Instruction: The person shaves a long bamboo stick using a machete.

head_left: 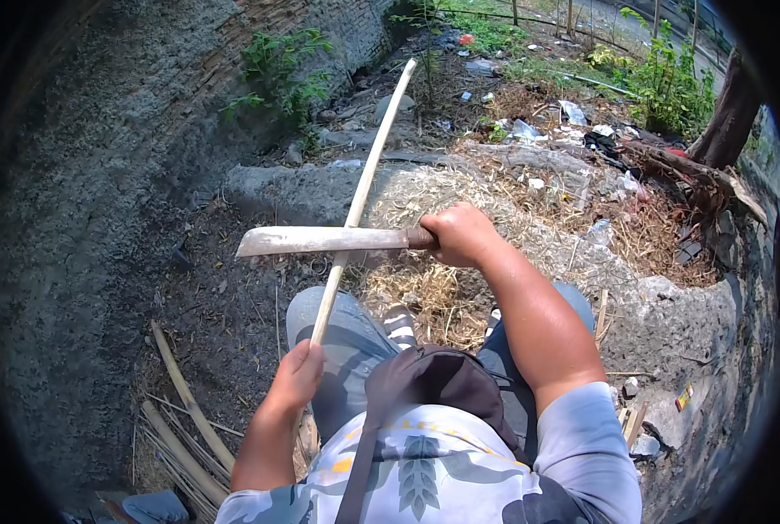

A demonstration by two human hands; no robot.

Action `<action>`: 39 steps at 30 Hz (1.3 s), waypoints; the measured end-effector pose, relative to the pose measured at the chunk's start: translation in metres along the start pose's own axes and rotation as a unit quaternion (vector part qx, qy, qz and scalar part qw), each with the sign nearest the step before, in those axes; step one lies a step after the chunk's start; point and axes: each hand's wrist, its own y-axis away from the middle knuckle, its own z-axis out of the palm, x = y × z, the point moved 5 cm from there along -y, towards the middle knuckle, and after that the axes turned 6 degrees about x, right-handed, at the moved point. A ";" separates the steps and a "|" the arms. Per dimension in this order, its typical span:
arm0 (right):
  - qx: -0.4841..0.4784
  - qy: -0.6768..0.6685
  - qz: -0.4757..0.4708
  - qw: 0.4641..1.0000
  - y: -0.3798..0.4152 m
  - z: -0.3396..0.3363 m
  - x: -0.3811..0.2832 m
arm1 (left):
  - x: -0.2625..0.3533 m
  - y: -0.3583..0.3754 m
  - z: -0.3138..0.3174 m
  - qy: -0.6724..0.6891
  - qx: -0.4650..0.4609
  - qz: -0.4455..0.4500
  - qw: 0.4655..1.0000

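My right hand [462, 234] is closed around the dark handle of a machete [320, 240], whose broad, worn blade points to the left. The blade lies across a long, pale strip of bamboo or wood [374, 157] and overlaps it in this view. Near my left knee, my left hand [301, 375] grips the lower end of that strip. From there the strip slants up and away, its far tip reaching toward the rubble at the top. Pale shavings [433, 196] lie on the ground just beyond the blade.
A rough wall [102, 227] rises on my left. Several long strips [185, 397] lie on the ground at lower left. A dark bag [442, 389] rests on my lap. Litter and dry straw [617, 210] spread ahead to the right, near a tree trunk [723, 131].
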 end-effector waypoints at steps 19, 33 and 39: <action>-0.028 -0.042 0.078 0.996 -0.004 0.001 -0.012 | 0.013 -0.013 0.010 0.040 -0.043 -0.005 0.998; 0.005 -0.121 0.260 0.958 0.005 0.004 0.055 | -0.021 0.005 -0.007 -0.052 -0.026 -0.020 0.998; 0.061 -0.012 -0.032 0.998 -0.005 0.013 -0.010 | -0.009 0.000 0.006 0.043 -0.064 -0.040 0.996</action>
